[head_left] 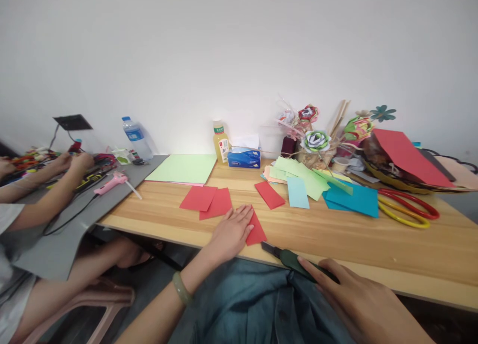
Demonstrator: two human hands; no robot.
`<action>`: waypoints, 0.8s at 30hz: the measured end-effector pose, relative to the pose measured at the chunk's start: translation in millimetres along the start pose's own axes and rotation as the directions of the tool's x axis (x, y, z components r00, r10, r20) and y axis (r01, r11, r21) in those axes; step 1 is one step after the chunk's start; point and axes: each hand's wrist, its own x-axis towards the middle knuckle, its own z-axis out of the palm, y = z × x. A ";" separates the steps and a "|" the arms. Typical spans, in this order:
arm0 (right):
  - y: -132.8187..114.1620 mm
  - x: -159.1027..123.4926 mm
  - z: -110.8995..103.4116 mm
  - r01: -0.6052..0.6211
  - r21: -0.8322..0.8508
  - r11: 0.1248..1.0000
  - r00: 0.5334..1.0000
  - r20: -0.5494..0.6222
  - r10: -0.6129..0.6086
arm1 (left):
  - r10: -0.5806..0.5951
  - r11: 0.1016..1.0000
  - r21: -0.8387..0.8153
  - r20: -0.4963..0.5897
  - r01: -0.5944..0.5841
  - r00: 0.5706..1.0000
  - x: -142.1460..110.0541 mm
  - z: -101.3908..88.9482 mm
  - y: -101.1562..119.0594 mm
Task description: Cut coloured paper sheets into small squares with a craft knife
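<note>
My left hand (232, 233) lies flat over a folded-looking red paper piece (256, 230) near the table's front edge, covering its left part. In my right hand (343, 286) is a utility knife (295, 260) with a dark green handle. Its blade end points left, close to the lower right corner of that red paper. Two overlapping red paper squares (198, 198) rest to the left of my left hand. Beyond it, to the right, lies a narrow red paper piece (269, 194).
Light green sheets (182, 169), a juice bottle (220, 144) and a tissue pack (244, 157) stand at the back. Rightward are a light blue paper (298, 192), blue papers (354, 199), paper flowers (315, 141) and scissors (409, 209). At left, a pink glue gun (111, 182) lies near a co-worker's hands (80, 162).
</note>
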 end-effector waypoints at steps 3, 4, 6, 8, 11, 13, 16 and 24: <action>-0.7 -0.5 0.3 -0.004 -0.012 1.000 1.000 -0.005 0.004 | -0.003 1.000 0.012 -0.010 0.003 1.000 -0.3 -0.2 0.6; -1.2 -0.4 0.3 -0.003 -0.013 1.000 1.000 -0.005 0.003 | 0.000 1.000 0.017 -0.015 0.001 1.000 -0.5 0.1 0.6; -2.3 -0.3 0.6 -0.001 -0.017 1.000 1.000 -0.010 0.001 | 0.008 1.000 0.027 -0.028 -0.007 1.000 -0.6 1.3 0.3; -3.6 -0.7 1.5 -0.008 -0.029 1.000 1.000 -0.021 0.007 | 0.015 0.999 0.037 -0.037 -0.013 0.999 -0.5 2.7 -0.2; -5.5 -2.4 2.9 -0.042 -0.055 0.998 0.999 -0.029 0.040 | 0.011 0.999 0.054 -0.038 -0.009 0.999 -0.3 3.7 -0.4; -7.0 -3.8 2.8 -0.058 -0.061 0.996 0.998 -0.021 0.057 | 0.009 0.998 0.064 -0.036 -0.007 0.999 0.0 3.0 0.0; -9.0 -4.2 1.0 -0.054 -0.052 0.997 0.999 -0.008 0.054 | 0.004 0.998 0.070 -0.019 -0.003 1.000 0.7 0.8 1.4; -12.0 2.5 1.1 -0.002 -0.114 0.994 0.999 -0.033 -0.001 | 0.011 0.994 0.107 0.009 -0.012 1.000 3.2 2.3 0.9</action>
